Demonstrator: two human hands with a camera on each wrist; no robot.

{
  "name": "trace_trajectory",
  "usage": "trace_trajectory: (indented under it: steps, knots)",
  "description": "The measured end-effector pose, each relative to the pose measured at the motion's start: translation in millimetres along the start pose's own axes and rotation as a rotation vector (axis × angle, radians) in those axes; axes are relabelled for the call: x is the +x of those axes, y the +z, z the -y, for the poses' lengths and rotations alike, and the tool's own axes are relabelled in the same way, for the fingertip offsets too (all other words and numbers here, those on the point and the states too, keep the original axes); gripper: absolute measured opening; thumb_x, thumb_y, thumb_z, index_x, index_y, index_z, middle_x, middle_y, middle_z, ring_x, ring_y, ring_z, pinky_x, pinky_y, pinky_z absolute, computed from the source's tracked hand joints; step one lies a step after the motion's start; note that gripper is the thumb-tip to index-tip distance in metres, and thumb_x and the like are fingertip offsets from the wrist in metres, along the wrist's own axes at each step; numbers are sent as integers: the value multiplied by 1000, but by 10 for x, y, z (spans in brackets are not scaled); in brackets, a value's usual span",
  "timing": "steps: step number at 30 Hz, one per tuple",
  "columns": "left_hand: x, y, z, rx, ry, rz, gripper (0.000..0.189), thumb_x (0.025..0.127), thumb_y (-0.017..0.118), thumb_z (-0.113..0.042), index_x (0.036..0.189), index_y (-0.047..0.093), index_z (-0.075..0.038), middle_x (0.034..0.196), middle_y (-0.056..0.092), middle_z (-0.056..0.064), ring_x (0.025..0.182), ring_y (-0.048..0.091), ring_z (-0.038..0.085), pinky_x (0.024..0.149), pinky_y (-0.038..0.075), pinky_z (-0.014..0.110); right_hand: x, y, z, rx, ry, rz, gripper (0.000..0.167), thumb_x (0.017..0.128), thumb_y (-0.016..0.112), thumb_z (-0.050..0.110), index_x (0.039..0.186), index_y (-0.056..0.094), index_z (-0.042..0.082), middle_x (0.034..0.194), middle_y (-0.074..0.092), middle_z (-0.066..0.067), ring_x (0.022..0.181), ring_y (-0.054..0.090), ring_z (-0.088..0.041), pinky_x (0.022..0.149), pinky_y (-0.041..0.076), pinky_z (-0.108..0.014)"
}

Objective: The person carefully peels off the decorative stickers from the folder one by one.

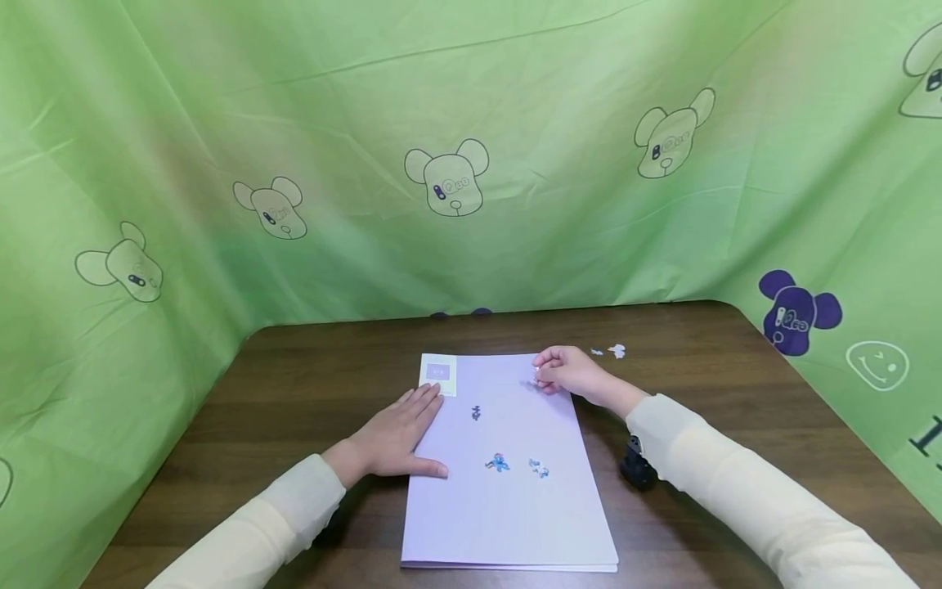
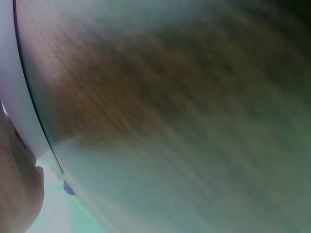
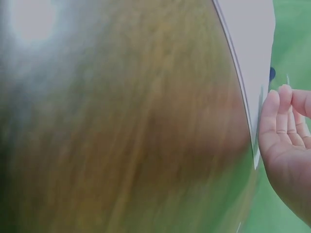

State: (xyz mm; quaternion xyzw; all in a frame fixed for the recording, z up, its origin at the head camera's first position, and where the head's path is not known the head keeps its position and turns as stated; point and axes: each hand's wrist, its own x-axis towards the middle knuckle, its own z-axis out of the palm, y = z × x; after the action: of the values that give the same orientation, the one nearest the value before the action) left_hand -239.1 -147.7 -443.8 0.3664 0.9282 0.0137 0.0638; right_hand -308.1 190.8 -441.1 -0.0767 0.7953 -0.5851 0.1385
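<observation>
A large white sheet stack, like a drawing pad (image 1: 508, 523), lies on the table. My left hand (image 1: 401, 431) rests on its left edge, fingers straight and thumb spread over the paper. Over the pad's top right corner, my right hand (image 1: 567, 372) pinches a small, pale sticker (image 1: 536, 372) between thumb and fingers; in the right wrist view its thin edge (image 3: 287, 79) shows above the fingertips. On the paper are a blue pony sticker (image 1: 497, 463), a white-and-blue one (image 1: 539, 469) and a small dark one (image 1: 476, 413). A printed label (image 1: 438, 374) marks the top left corner.
White scraps (image 1: 616, 351) lie on the brown wooden table (image 1: 331, 352) beyond the right hand. A black device (image 1: 637, 465) sits at the right wrist. Green printed cloth (image 1: 353, 98) surrounds the table at the back and sides.
</observation>
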Motion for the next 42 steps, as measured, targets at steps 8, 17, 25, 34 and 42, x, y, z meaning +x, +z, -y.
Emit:
trace_trajectory:
  steps: [8, 17, 25, 34, 42]
  knots:
    - [8, 2, 0, 11, 7, -3, 115, 78, 35, -87, 156, 14, -6, 162, 7, 8, 148, 1, 20, 117, 7, 36, -71, -155, -22, 32, -28, -16, 27, 91, 58, -7, 115, 50, -17, 90, 63, -15, 76, 63, -17, 70, 56, -28]
    - [11, 6, 4, 13, 6, -3, 115, 78, 34, -87, 156, 14, -6, 162, 7, 8, 148, 1, 20, 117, 7, 36, -167, -381, -51, 50, -61, -70, 27, 92, 58, -7, 116, 48, -17, 91, 63, -12, 79, 63, -14, 73, 56, -29]
    - [13, -2, -3, 10, 9, -4, 114, 78, 35, -87, 156, 14, -5, 162, 7, 9, 148, 1, 20, 117, 7, 36, -251, -601, -95, 51, -74, -121, 27, 94, 58, -5, 115, 48, -18, 87, 65, -6, 76, 62, -9, 71, 56, -28]
    - [17, 5, -14, 3, 10, -6, 114, 78, 36, -86, 156, 15, -5, 162, 7, 9, 148, 2, 20, 117, 8, 37, -374, -925, -182, -4, -74, -195, 29, 95, 59, 0, 116, 48, -16, 90, 67, -3, 79, 63, -8, 72, 56, -27]
    - [-3, 3, -13, 3, 10, -12, 114, 79, 36, -86, 155, 16, -5, 162, 8, 9, 148, 3, 22, 117, 9, 37, -429, -1212, -293, 30, -77, -256, 31, 96, 59, 2, 118, 47, -16, 89, 65, 2, 80, 63, -7, 71, 55, -24]
